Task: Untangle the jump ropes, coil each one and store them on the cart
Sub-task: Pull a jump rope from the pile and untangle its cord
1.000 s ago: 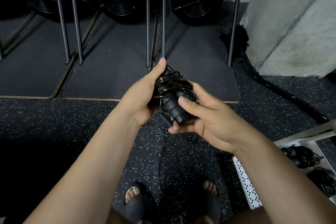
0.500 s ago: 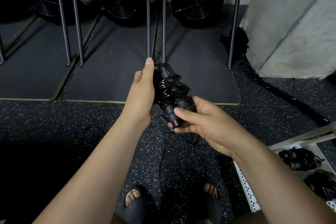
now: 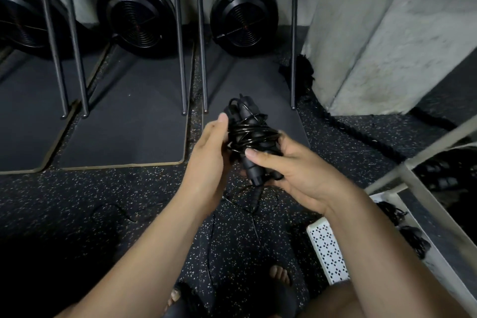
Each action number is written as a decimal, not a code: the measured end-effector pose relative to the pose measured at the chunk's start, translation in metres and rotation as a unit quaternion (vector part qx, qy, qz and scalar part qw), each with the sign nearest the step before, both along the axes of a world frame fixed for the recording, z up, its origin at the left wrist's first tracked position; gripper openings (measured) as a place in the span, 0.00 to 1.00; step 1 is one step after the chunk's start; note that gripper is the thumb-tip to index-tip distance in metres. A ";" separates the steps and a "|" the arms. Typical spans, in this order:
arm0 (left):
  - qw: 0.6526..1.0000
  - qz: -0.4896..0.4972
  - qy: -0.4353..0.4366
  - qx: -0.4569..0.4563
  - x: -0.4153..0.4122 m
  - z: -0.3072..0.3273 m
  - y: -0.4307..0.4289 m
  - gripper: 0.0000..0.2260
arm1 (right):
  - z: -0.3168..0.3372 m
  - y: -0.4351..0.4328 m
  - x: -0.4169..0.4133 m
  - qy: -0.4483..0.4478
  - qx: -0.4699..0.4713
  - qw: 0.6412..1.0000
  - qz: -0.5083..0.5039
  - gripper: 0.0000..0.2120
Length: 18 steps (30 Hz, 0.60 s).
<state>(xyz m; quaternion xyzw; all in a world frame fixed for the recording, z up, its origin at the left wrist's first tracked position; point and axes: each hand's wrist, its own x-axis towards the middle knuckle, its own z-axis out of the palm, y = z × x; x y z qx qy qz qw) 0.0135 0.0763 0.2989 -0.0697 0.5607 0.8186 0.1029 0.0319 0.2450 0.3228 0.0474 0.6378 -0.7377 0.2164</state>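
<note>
Jump rope [image 3: 247, 134]: black, with glossy cord wound in tight loops round two ribbed handles to make one compact bundle.
Place: mid-view, above the speckled floor [image 3: 129, 188], between both hands.
Left hand [image 3: 209, 162]: at the bundle's 9 o'clock, cupping it, thumb up along its side.
Right hand [image 3: 291, 173]: at its 4 o'clock, thumb pressing a handle, fingers curled beneath.
Cart [image 3: 327, 253]: at the view's 4 o'clock, carrying coiled ropes [image 3: 413, 240].

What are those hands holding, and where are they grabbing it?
A coiled black jump rope. The right hand grips its handles near the lower end; the left hand holds the bundle's left side.
</note>
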 end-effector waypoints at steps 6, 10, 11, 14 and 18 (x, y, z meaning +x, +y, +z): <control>0.988 -0.124 0.032 -0.081 0.027 0.000 0.046 0.19 | 0.003 0.046 0.046 -0.011 0.014 0.997 -0.075 0.30; 0.961 -0.246 0.014 -0.126 0.047 -0.005 0.082 0.12 | -0.013 0.085 0.091 -0.039 0.019 0.990 -0.137 0.28; 0.956 -0.263 0.005 -0.132 0.051 -0.008 0.093 0.09 | -0.019 0.094 0.101 -0.049 0.021 0.987 -0.151 0.29; 0.934 -0.322 -0.020 -0.153 0.058 -0.017 0.125 0.06 | -0.037 0.122 0.131 -0.080 0.012 0.977 -0.199 0.31; 0.900 -0.384 -0.040 -0.201 0.063 -0.043 0.167 0.12 | -0.058 0.150 0.165 -0.092 0.024 0.958 -0.272 0.22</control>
